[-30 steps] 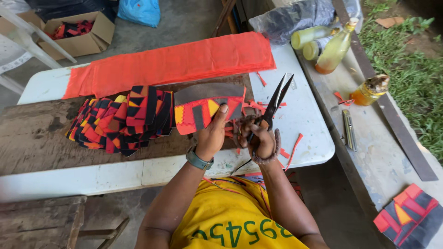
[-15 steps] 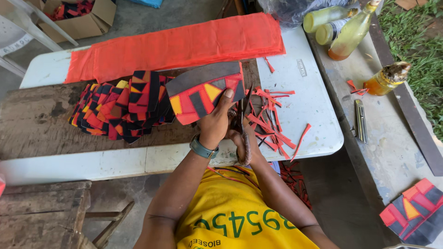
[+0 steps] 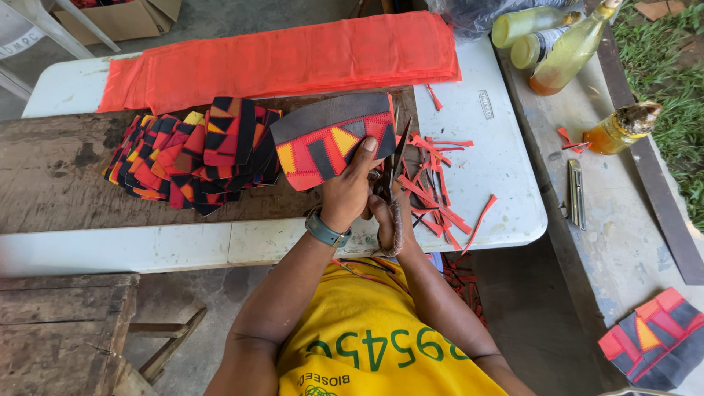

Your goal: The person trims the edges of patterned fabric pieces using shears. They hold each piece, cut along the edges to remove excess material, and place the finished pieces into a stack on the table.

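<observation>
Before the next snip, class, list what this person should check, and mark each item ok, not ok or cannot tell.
1. Left hand grips the patchwork piece, thumb on top: ok.
2. Right hand holds the scissors: ok.
3. Blades at the piece's right edge: ok.
4. Left thumb away from the blades: cannot tell, it lies close.
5. Red offcuts littering the table beside the scissors: not ok.
6. Stack of pieces apart from the cutting spot: ok.

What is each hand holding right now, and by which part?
Left hand grips the patchwork piece at its right edge, thumb on top. Right hand holds the scissors by the handles.
</observation>
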